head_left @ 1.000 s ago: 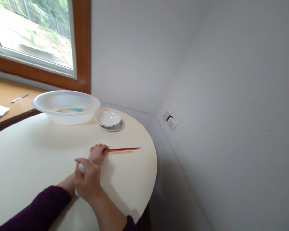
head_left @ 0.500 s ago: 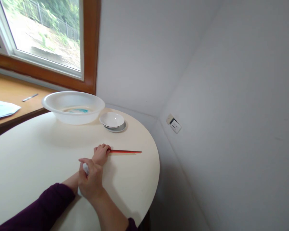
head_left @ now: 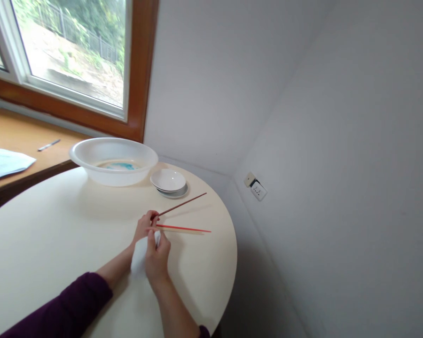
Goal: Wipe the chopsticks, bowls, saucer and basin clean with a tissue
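Observation:
My left hand (head_left: pixel 143 226) is closed on the near end of a dark red chopstick (head_left: pixel 183 204), which angles up and to the right above the round cream table (head_left: pixel 56 225). A second red chopstick (head_left: pixel 186 229) lies almost level just over the table, pointing right. My right hand (head_left: pixel 157 257) pinches its near end, fingers closed. A white cloth (head_left: pixel 139 256) sits between my two hands, partly hidden by them.
A large white basin (head_left: pixel 113 161) with a little blue-tinted water stands at the back of the table. Two stacked small white dishes (head_left: pixel 168 181) sit beside it. The table's right edge is near the chopstick tips. On the wooden sill lie a paper (head_left: pixel 3 163) and a pen (head_left: pixel 48 145).
The two chopsticks lay together on the table under my left hand. Now they are split: my left hand has raised one at an angle and my right hand has moved forward onto the other.

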Tool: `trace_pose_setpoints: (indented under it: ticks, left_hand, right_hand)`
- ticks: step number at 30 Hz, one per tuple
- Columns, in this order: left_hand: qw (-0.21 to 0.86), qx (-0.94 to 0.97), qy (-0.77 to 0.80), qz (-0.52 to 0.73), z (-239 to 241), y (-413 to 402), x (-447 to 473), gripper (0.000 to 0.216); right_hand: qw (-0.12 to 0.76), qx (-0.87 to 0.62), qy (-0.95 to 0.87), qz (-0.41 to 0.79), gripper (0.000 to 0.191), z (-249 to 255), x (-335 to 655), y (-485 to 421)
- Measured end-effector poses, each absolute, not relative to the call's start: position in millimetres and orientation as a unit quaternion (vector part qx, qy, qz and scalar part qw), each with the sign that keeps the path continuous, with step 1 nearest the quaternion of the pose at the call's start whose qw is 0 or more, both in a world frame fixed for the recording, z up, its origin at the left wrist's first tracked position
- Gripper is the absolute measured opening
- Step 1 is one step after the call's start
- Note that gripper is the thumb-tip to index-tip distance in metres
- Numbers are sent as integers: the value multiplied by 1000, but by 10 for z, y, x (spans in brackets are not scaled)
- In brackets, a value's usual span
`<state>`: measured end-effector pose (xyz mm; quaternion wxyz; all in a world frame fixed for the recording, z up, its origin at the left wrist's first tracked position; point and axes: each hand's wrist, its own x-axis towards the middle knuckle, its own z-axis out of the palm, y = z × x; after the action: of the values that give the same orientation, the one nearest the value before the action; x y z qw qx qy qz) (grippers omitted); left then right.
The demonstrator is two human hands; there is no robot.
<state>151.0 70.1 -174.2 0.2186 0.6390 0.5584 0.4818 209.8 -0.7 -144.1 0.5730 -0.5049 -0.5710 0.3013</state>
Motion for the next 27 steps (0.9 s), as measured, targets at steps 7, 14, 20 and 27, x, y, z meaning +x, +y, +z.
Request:
trace_pose_setpoints:
  ticks: [7, 14, 20, 27]
  left_hand:
    - [271, 584, 531, 551, -1673, 668, 1278, 19]
    - [319, 581, 505, 554, -1550, 477, 1105, 18]
    - [340, 572, 490, 564, -1481, 367, 1033, 19]
    - [372, 489, 491, 618, -1476, 489, 952, 22]
  right_hand:
    - [632, -493, -345, 489, 47, -1568, 2357, 216]
    - [628, -436, -214, 608, 30, -1573, 2592, 439]
    - [690, -387, -221, 570, 32, -1285, 2411, 784]
    - [588, -252, -365, 677, 46, -1008, 1941, 819]
